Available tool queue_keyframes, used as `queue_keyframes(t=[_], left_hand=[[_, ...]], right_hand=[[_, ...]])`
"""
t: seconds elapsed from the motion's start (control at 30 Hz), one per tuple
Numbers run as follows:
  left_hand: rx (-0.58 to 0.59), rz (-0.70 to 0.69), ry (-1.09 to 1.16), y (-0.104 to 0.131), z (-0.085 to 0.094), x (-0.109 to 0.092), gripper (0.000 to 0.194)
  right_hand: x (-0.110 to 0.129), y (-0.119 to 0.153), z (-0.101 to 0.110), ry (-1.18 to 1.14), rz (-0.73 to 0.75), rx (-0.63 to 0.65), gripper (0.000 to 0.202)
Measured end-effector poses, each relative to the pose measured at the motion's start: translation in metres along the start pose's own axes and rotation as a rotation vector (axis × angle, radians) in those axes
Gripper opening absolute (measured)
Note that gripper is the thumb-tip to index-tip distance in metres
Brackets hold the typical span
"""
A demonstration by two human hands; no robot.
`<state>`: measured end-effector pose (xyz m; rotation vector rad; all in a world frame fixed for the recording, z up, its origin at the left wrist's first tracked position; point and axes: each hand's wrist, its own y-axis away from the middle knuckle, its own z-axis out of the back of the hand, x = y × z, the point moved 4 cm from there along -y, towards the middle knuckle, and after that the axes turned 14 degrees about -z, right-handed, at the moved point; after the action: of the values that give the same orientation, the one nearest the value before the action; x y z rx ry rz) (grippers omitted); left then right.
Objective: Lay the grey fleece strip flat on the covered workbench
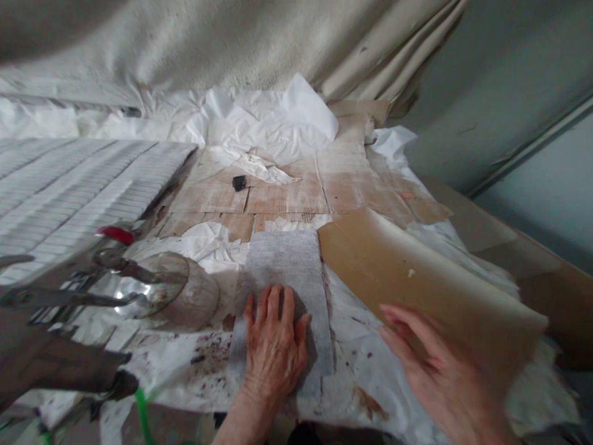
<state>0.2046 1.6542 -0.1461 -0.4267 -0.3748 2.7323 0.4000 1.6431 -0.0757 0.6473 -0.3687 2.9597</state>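
- Now our left hand (275, 346) lies flat on the gray piece (285, 262), fingers a little apart, at six o'clock from the middle of our view.
- Our right hand (440, 368) is at four o'clock, fingers bent loosely with a gap between them; we cannot tell if it touches the brown sheet (393, 266) under it.
- That sheet reaches from the middle toward four o'clock, one corner just beside our gray piece.
- At eight o'clock we see a spray gun (69, 368) and its round cup (199, 300).
- We spot a small black lump (239, 183) at ten o'clock and crumpled white wrap (264, 127) at eleven.
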Motion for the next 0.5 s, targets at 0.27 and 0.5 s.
queue_keyframes(t=[0.27, 0.5], left_hand=[[-0.053, -0.029, 0.103, -0.003, 0.01, 0.025, 0.039], [-0.013, 0.161, -0.032, -0.007, 0.013, 0.059, 0.035]], right_hand=[[0.055, -0.047, -0.072, -0.013, 0.287, 0.148, 0.038], [0.048, -0.06, -0.089, 0.132, 0.14, 0.371, 0.046]])
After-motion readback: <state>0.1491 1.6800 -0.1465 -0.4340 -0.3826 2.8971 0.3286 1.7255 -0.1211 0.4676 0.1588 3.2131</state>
